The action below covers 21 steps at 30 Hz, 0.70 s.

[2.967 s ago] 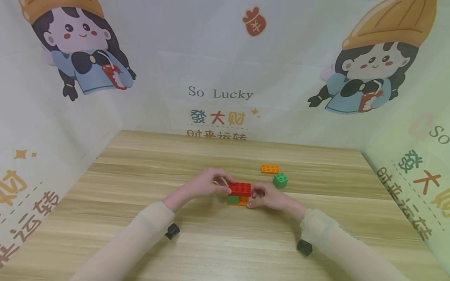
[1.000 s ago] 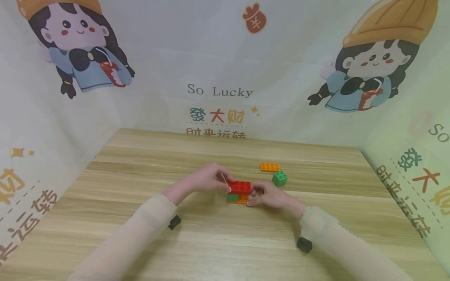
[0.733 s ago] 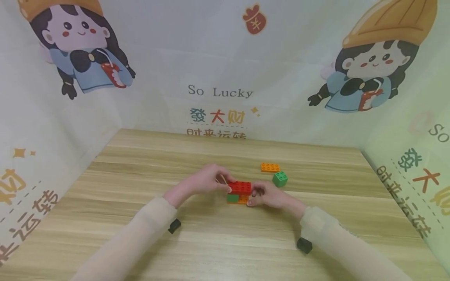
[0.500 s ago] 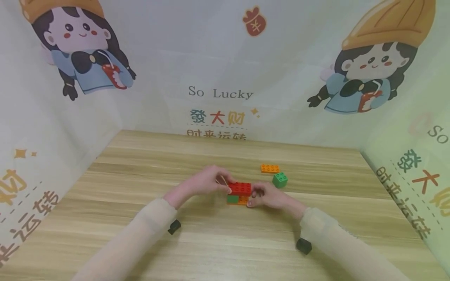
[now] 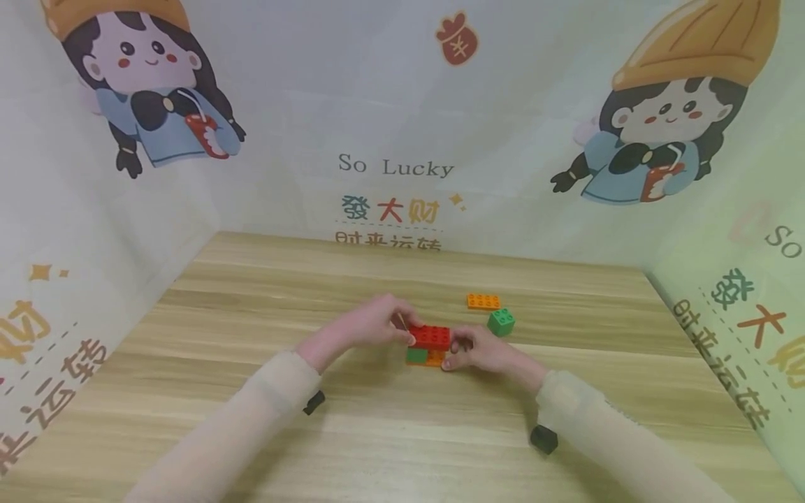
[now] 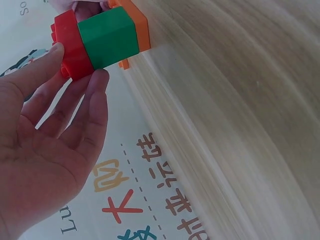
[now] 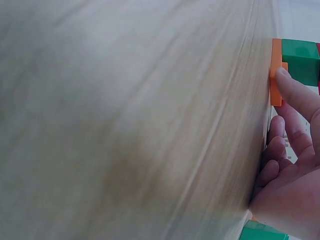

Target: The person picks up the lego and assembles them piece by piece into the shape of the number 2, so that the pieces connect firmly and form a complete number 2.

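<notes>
My left hand [image 5: 374,323] pinches the left end of a red toy building brick [image 5: 430,337] between thumb and fingers. That brick sits on a green brick [image 6: 109,37], which stands at the left end of an orange studded plate [image 5: 435,359]. Under the red brick's right half is a gap with the plate's studs showing. My right hand [image 5: 481,349] holds the plate's right end, its thumb [image 7: 289,82] laid on the edge. The other right fingers curl behind, close to the tabletop.
Behind my right hand a loose green brick [image 5: 501,322] and a second orange plate [image 5: 483,301] lie on the wooden table [image 5: 283,279]. A printed cloth [image 5: 283,140] hangs around the table's back and sides. Small black objects [image 5: 544,439] show under both sleeves.
My left wrist has shifted slightly up and to the right, while its fingers keep their pinch on the red brick. My right hand and the bricks look the same.
</notes>
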### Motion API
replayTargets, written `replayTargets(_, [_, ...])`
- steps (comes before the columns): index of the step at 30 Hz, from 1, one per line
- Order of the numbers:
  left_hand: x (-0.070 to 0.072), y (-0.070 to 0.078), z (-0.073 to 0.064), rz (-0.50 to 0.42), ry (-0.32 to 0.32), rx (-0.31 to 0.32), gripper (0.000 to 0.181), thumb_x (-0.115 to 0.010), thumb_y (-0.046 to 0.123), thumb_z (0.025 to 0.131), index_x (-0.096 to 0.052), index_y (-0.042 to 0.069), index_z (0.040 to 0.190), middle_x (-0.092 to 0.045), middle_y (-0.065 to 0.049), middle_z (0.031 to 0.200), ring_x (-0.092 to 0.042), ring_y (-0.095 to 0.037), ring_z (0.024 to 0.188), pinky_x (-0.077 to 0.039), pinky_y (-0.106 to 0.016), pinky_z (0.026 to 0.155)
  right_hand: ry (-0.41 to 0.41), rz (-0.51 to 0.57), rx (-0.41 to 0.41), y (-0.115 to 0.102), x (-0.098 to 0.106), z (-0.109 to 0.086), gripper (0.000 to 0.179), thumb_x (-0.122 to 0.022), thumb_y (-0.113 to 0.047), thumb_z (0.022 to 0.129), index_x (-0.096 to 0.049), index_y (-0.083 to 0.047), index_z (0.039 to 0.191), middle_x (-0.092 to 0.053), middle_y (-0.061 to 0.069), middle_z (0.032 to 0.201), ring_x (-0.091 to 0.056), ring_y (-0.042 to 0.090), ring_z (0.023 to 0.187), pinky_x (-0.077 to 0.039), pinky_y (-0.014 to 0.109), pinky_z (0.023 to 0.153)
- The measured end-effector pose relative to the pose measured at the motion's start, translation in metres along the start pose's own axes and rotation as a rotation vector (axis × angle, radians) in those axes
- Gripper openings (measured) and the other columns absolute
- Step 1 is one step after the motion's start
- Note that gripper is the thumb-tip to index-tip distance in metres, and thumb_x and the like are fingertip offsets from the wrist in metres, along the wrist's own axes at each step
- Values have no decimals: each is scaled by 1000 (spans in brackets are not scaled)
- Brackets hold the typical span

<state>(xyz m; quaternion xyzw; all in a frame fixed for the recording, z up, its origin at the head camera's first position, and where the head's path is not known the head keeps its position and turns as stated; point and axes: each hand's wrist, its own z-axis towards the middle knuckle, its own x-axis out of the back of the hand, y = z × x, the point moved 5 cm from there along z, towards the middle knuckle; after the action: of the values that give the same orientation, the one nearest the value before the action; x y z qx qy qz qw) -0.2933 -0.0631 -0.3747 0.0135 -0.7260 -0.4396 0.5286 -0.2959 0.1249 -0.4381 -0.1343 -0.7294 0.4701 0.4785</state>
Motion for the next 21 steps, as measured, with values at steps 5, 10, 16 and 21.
replayTargets(5, [-1,-1,0,-7,16,8,25,-74,7,84,-72,8,110,-74,-7,106,-70,-16,95,-57,-30,87,-1,10,-6,0,0,0,26,-78,-11,80,-65,0,100,-58,8,88,-42,16,79,-33,22,68])
replayTargets(10, [-2,-4,0,-29,42,13,26,-75,7,84,-73,9,110,-74,-7,109,-70,-17,96,-57,-31,88,-3,17,-17,-1,0,0,28,-78,-12,80,-66,0,102,-59,6,88,-43,15,78,-34,23,68])
replayTargets(16, [-5,-7,-1,-49,55,26,26,-76,8,83,-73,11,109,-74,-6,111,-71,-17,96,-57,-31,88,-22,14,-30,-1,0,0,26,-77,-13,82,-65,-1,101,-56,4,87,-41,15,80,-32,25,70])
replayTargets(21, [-4,-7,-1,-56,64,23,25,-76,8,83,-73,11,108,-74,-7,111,-71,-18,96,-58,-32,88,-18,11,-11,-3,0,-1,26,-77,-12,82,-65,0,101,-57,4,87,-42,15,79,-33,23,69])
